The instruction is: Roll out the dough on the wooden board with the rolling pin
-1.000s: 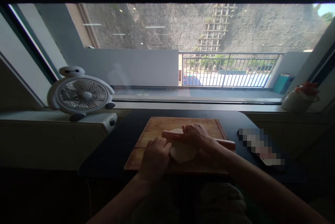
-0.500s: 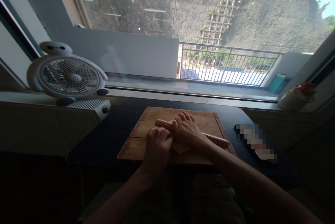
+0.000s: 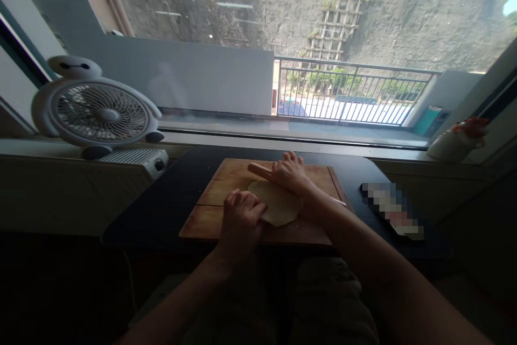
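A flat, pale round of dough (image 3: 278, 205) lies on a wooden cutting board (image 3: 202, 224). My left hand (image 3: 242, 213) is closed at the dough's left edge, its thumb and fingers pinching it. A wooden rolling pin (image 3: 260, 170) lies slantwise along the far edge of the dough. Over the pin rests my right hand (image 3: 291, 173), palm down, with fingers bent across it and tips pointing to the window. My right forearm hides much of the pin, whose right end shows beyond the arm.
The board sits on a dark table (image 3: 161, 205) beneath a wide window. A blurred-out flat object (image 3: 391, 210) lies on the table at right. A white fan (image 3: 107, 113) stands on the left ledge, and a white pitcher-like container (image 3: 454, 143) on the right sill.
My right hand and the rolling pin have moved forward, away from me, uncovering more of the dough. My left hand remains at the near left. The view has shifted slightly.
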